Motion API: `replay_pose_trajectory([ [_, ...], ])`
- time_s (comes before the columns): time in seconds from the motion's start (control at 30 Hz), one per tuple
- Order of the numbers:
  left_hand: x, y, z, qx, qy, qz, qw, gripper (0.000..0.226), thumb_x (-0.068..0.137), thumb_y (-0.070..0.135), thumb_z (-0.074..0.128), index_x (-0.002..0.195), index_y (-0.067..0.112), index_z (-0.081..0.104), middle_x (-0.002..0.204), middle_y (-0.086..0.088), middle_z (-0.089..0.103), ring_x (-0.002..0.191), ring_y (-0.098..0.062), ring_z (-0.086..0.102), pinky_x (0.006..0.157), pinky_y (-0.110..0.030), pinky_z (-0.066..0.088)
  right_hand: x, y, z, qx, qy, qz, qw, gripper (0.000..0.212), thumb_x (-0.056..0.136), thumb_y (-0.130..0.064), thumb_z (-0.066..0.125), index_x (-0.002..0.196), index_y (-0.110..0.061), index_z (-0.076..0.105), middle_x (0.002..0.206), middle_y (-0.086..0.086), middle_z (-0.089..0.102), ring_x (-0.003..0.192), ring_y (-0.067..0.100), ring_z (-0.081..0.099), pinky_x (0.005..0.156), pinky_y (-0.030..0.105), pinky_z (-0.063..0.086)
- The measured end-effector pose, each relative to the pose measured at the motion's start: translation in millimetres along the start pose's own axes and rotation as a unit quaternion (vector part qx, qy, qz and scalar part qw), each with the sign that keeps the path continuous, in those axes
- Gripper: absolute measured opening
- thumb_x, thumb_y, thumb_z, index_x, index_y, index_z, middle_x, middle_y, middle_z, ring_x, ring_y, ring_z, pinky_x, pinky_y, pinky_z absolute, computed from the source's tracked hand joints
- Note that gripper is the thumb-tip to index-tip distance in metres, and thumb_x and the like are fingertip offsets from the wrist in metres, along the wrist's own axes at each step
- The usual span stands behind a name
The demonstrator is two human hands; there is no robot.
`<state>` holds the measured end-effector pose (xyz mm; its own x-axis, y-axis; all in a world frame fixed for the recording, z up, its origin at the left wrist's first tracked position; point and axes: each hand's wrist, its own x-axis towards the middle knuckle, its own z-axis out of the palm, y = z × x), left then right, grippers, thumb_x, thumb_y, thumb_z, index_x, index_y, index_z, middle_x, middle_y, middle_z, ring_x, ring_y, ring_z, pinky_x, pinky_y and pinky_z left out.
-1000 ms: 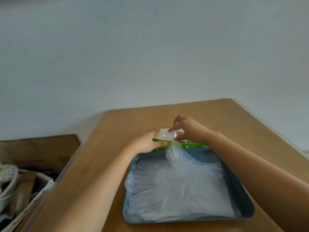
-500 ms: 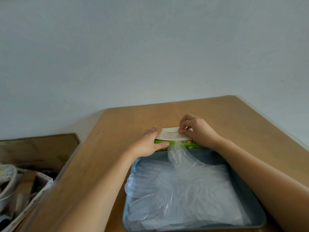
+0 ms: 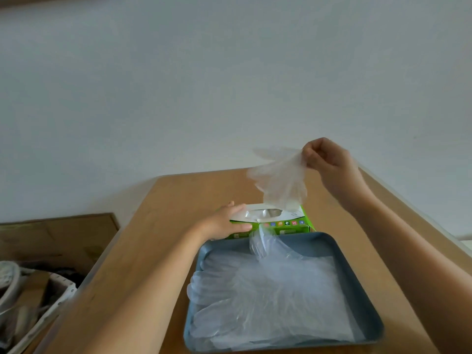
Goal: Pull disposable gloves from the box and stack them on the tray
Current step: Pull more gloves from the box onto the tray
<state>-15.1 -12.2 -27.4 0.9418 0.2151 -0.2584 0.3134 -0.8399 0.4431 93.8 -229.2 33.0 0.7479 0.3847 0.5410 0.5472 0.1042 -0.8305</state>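
Note:
A green and white glove box (image 3: 286, 223) lies on the wooden table just behind a blue-grey tray (image 3: 357, 290). Several clear plastic gloves (image 3: 268, 297) are piled flat in the tray, one draping up over its far rim. My left hand (image 3: 224, 223) grips the box's left end, thumb on the front, fingers on top. My right hand (image 3: 329, 162) is raised above and right of the box, pinching a clear glove (image 3: 281, 180). The glove's lower end still reaches the box's slot.
The wooden table (image 3: 166, 238) meets a pale wall at its far edge. Left of the table, lower down, sit a brown board (image 3: 58, 238) and a white basket with clutter (image 3: 30, 297). The table's right edge runs close past my right arm.
My right hand has risen from the box's slot up and to the right, drawing a glove out with it. My left hand has stayed on the box. The view tilted upward.

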Motion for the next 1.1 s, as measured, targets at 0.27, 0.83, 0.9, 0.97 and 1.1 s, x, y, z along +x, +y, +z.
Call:
replay_pose_trajectory([
  [0.27, -71, 58, -15, -0.312, 0.032, 0.169, 0.934, 0.043, 0.097, 0.055, 0.031, 0.135, 0.039, 0.043, 0.123, 0.030, 0.051, 0.112, 0.001, 0.052, 0.079, 0.002, 0.034, -56, -54, -25, 0.120, -0.211, 0.173, 0.955, 0.026, 0.098, -0.011, 0.045, 0.075, -0.005, 0.054, 0.061, -0.004, 0.055, 0.056, 0.008, 0.054, 0.054, 0.016, 0.046],
  [0.83, -112, 85, 32, -0.667, -0.024, 0.010, 0.745, 0.040, 0.100, 0.007, 0.043, 0.062, 0.011, 0.056, 0.048, 0.004, 0.046, 0.037, -0.005, 0.043, 0.043, -0.015, 0.042, -136, -78, -55, -0.053, -0.343, 0.055, 0.936, 0.081, 0.067, -0.059, 0.075, 0.137, -0.047, 0.036, 0.140, -0.022, 0.042, 0.132, 0.001, 0.041, 0.104, 0.023, 0.040],
  [0.9, -118, 83, 30, -0.686, -0.031, -0.019, 0.727, 0.025, 0.097, 0.008, 0.052, 0.072, 0.010, 0.053, 0.049, 0.004, 0.048, 0.037, -0.004, 0.045, 0.042, -0.014, 0.043, -142, -79, -50, -0.155, -0.324, 0.000, 0.933, 0.082, 0.066, -0.051, 0.080, 0.135, -0.054, 0.034, 0.139, -0.032, 0.036, 0.129, -0.007, 0.038, 0.102, 0.013, 0.036],
  [0.97, -119, 81, 30, -0.690, -0.054, -0.034, 0.721, 0.016, 0.082, 0.005, 0.067, 0.077, 0.010, 0.053, 0.054, 0.003, 0.049, 0.039, -0.005, 0.047, 0.042, -0.014, 0.044, -145, -79, -39, -0.246, -0.259, -0.055, 0.933, 0.068, 0.073, -0.046, 0.076, 0.130, -0.055, 0.040, 0.133, -0.038, 0.036, 0.120, -0.013, 0.041, 0.095, 0.004, 0.036],
  [1.1, -120, 73, 35, -0.630, -0.070, -0.054, 0.771, 0.027, 0.091, 0.011, 0.061, 0.066, 0.015, 0.052, 0.052, 0.005, 0.039, 0.036, -0.002, 0.033, 0.032, -0.011, 0.030, -140, -75, -29, -0.162, -0.133, -0.017, 0.978, 0.011, 0.091, -0.025, 0.061, 0.091, -0.030, 0.071, 0.088, -0.020, 0.068, 0.084, 0.000, 0.063, 0.073, 0.011, 0.047],
])
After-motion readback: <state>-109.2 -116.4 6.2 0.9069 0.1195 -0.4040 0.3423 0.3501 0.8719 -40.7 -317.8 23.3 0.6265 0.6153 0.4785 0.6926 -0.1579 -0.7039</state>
